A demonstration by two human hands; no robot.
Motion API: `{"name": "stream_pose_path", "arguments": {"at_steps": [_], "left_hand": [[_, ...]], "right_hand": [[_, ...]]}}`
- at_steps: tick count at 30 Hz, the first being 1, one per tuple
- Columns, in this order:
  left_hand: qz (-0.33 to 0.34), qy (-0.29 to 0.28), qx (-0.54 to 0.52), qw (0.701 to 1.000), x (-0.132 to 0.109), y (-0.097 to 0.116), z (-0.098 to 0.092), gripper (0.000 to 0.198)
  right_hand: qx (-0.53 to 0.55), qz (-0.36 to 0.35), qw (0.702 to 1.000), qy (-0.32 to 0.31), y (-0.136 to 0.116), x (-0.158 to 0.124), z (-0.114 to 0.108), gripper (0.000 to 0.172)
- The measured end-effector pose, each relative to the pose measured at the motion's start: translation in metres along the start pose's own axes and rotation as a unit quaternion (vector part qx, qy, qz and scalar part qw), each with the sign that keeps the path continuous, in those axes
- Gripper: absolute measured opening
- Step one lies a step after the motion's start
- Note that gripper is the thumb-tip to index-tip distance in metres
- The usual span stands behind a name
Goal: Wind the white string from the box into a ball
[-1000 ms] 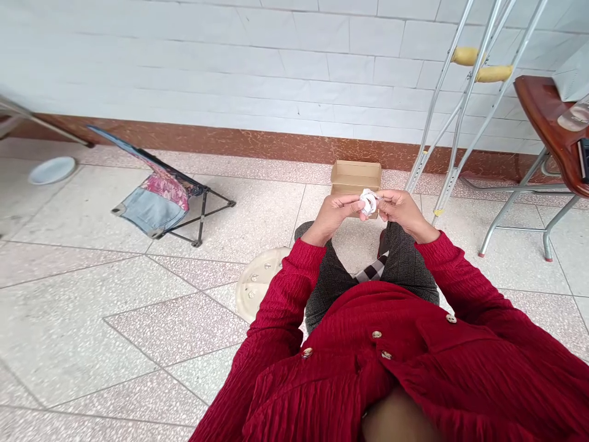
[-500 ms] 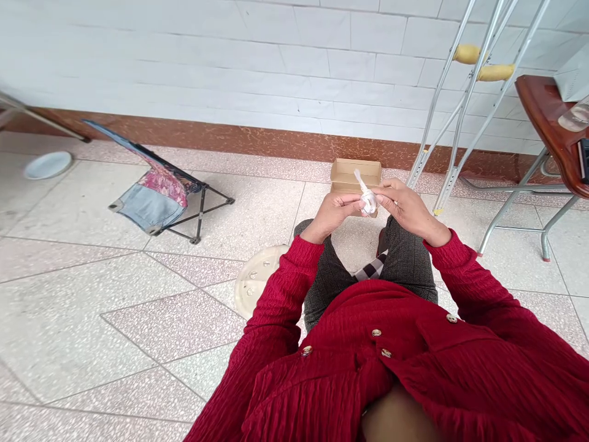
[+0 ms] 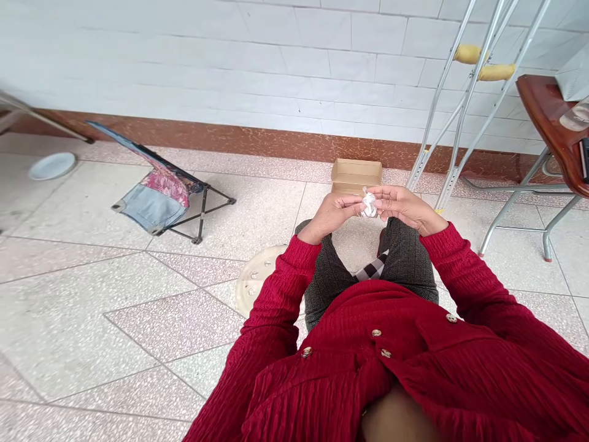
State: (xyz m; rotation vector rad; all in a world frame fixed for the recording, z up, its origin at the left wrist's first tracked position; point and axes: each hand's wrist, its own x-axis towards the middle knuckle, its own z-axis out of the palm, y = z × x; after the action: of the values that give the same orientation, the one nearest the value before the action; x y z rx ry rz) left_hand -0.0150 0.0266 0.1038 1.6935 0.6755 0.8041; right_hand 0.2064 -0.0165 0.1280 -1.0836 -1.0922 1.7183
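Note:
Between my two hands is a small white bundle (image 3: pixel 369 205), which looks wrapped in thin clear plastic; its contents are too small to make out. My left hand (image 3: pixel 337 212) pinches its left side between thumb and fingers. On the other side, my right hand (image 3: pixel 401 205) grips it with the thumb below and the fingers over the top. Just beyond the hands, an open brown cardboard box (image 3: pixel 356 170) stands on the floor near the wall; its near part is hidden behind my hands.
A folding chair (image 3: pixel 154 202) with a denim and floral seat stands to the left, past a round cream stool (image 3: pixel 251 279). Metal crutches (image 3: pixel 455 135) with yellow grips lean at the right, beside a red-brown folding table (image 3: pixel 545 116). A white basin (image 3: pixel 53 166) is far left.
The twisted plastic end that stuck up from the bundle is now folded down or covered by my right fingers. My right hand has shifted slightly left and lower over the bundle.

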Motion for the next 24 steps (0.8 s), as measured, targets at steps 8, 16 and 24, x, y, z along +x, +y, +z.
{"name": "stream_pose_path", "arguments": {"at_steps": [8, 16, 24], "left_hand": [[0.053, 0.034, 0.07, 0.996, -0.003, -0.005, 0.004, 0.035], [-0.029, 0.011, -0.037, 0.999, -0.003, 0.003, 0.004, 0.037], [-0.059, 0.019, -0.089, 0.994, 0.001, 0.005, 0.008, 0.038]], "right_hand": [[0.068, 0.027, 0.997, 0.011, 0.004, -0.002, -0.002, 0.039], [-0.085, -0.069, 0.993, -0.035, 0.002, -0.008, 0.009, 0.041], [-0.317, -0.185, 0.93, 0.034, -0.01, -0.022, 0.028, 0.036]]}}
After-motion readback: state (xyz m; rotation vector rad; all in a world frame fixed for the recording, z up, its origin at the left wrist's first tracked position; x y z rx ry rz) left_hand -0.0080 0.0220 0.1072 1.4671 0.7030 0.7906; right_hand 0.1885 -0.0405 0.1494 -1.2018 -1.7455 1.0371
